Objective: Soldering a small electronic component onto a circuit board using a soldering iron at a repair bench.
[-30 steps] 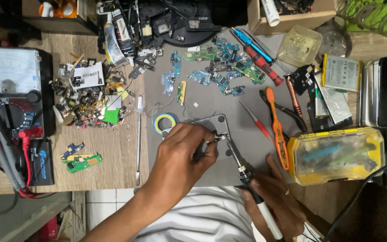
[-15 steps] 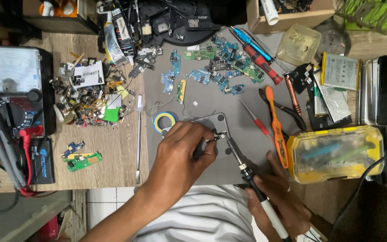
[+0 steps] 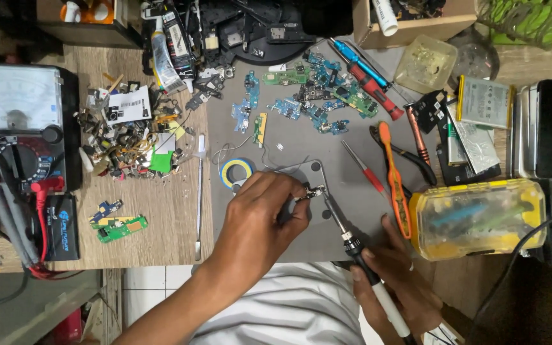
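Note:
My left hand (image 3: 260,220) pinches a pair of tweezers whose tips hold a small circuit part (image 3: 315,191) on a grey metal plate (image 3: 314,171). My right hand (image 3: 398,281) grips a soldering iron (image 3: 352,246) with a black and white handle. Its tip points up-left and touches the small part. Both hands rest over a grey work mat (image 3: 289,140) near the table's front edge.
A roll of yellow-blue tape (image 3: 236,171) lies just above my left hand. Small circuit boards (image 3: 314,102), screwdrivers (image 3: 365,73) and orange-handled pliers (image 3: 394,172) lie on the mat. A yellow parts box (image 3: 480,217) stands at right, a multimeter (image 3: 17,128) at left.

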